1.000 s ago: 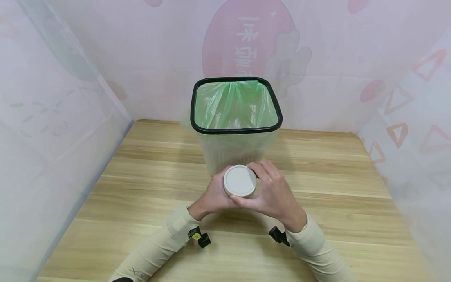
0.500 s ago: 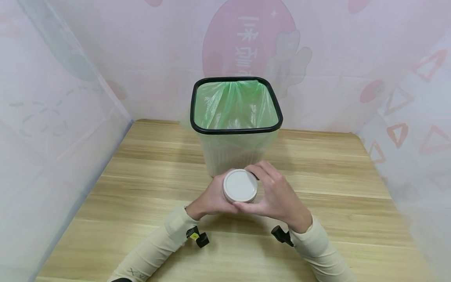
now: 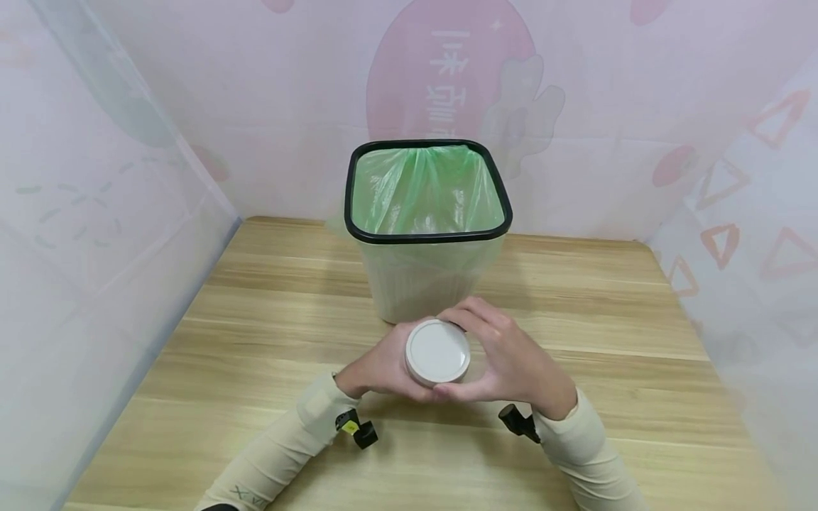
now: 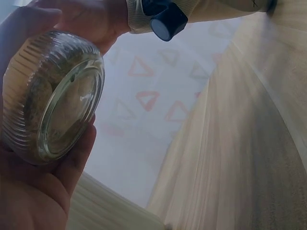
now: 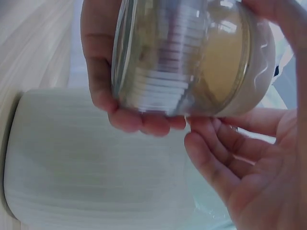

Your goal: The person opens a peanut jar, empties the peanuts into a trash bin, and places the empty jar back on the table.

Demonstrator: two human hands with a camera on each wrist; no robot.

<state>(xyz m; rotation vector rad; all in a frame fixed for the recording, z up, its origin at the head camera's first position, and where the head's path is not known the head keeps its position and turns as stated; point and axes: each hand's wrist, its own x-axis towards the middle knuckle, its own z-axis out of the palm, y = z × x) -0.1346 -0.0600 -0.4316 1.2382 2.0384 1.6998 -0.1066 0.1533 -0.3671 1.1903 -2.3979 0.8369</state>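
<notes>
A clear glass jar (image 5: 168, 57) with a round white lid (image 3: 437, 351) is held upright in front of the person. My left hand (image 3: 383, 365) grips the jar's body from the left, its fingers wrapped round the far side in the right wrist view. My right hand (image 3: 514, 362) holds the lid from the right, with the thumb on the near edge and fingers on the far edge. The left wrist view shows the ribbed glass and round base (image 4: 72, 112) of the jar. In the head view the lid hides the glass below it.
Just beyond the hands stands a pale trash bin (image 3: 415, 284) with a black rim (image 3: 428, 237) and a green plastic liner (image 3: 428, 188). Below is a wood-grain table (image 3: 268, 333). Printed cloth walls (image 3: 287, 170) enclose its back and sides.
Both hands and the jar have moved slightly toward the person, away from the bin. My right fingers have shifted a little counterclockwise about the lid.
</notes>
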